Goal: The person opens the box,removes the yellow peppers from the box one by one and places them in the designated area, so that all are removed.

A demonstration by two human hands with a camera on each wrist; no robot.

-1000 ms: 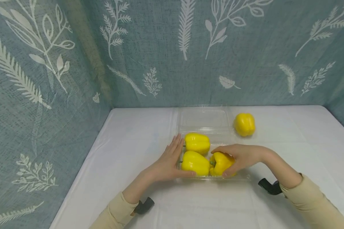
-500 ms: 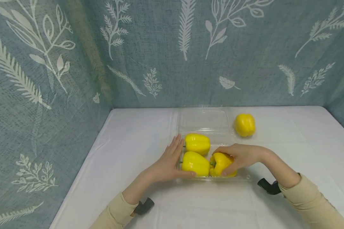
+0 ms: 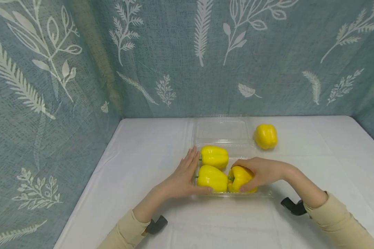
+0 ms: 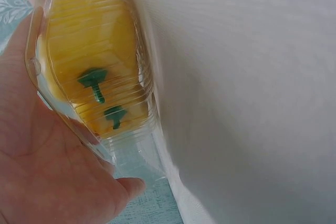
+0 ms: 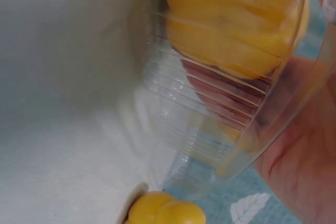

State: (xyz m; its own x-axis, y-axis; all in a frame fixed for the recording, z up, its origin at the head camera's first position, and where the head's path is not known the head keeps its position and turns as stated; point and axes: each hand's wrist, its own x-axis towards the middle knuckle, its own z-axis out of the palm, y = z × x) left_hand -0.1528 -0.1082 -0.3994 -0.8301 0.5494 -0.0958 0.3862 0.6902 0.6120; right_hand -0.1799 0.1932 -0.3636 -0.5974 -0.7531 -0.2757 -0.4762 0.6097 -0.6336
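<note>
A clear plastic clamshell container (image 3: 261,193) lies on the table with its lid (image 3: 222,129) folded back. Inside it are three yellow bell peppers: one at the back left (image 3: 214,156), one at the front left (image 3: 212,178) and one at the front right (image 3: 238,177). My right hand (image 3: 263,171) grips the front right pepper from its right side, thumb in front and fingers behind. With fingers straight, my left hand (image 3: 182,176) rests against the container's left end, its thumb along the front rim. Green stems (image 4: 93,80) show through the ribbed wall in the left wrist view.
Behind and to the right of the container, a fourth yellow bell pepper (image 3: 266,136) stands on the white-covered table (image 3: 149,145). A blue-green leaf-patterned curtain (image 3: 174,52) borders the table at the back and sides. Black wrist mounts (image 3: 294,206) sit under both forearms.
Both hands and all the peppers keep almost the same places. The right thumb has slid very slightly left on the front right pepper.
</note>
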